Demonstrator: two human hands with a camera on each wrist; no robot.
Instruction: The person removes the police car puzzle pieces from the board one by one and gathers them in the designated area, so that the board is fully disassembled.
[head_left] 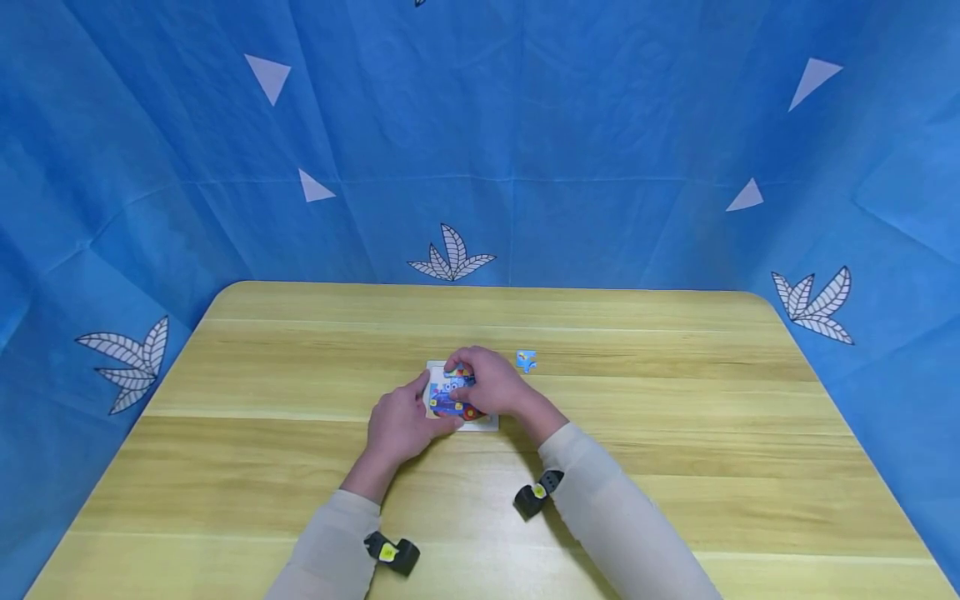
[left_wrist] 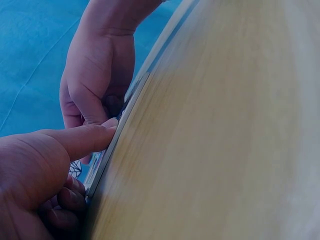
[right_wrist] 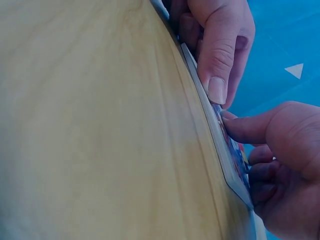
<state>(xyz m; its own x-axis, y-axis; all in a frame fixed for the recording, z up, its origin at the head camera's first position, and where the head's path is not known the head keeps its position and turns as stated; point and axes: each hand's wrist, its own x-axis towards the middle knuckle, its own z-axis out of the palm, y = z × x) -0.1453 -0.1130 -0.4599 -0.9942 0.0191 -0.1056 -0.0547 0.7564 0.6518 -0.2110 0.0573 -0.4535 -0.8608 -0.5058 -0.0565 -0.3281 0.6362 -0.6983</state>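
A small jigsaw puzzle board (head_left: 486,426) with a pale rim and a blue cartoon vehicle picture lies flat on the table. My left hand (head_left: 399,423) holds its left side, thumb along the near edge and fingers at the far left. Over the upper right of the picture, my right hand (head_left: 492,383) pinches a puzzle piece (head_left: 454,372) between thumb and fingers, which partly hide it. In the right wrist view, the right thumb (right_wrist: 250,129) touches the picture's surface. One loose blue puzzle piece (head_left: 526,360) lies just right of the board.
The wooden table (head_left: 712,400) extends around the board on all sides. Behind it hangs a blue cloth (head_left: 585,167) with white triangles and leaf prints. A black wrist mount (head_left: 393,554) sits on the left sleeve, another mount (head_left: 536,494) on the right.
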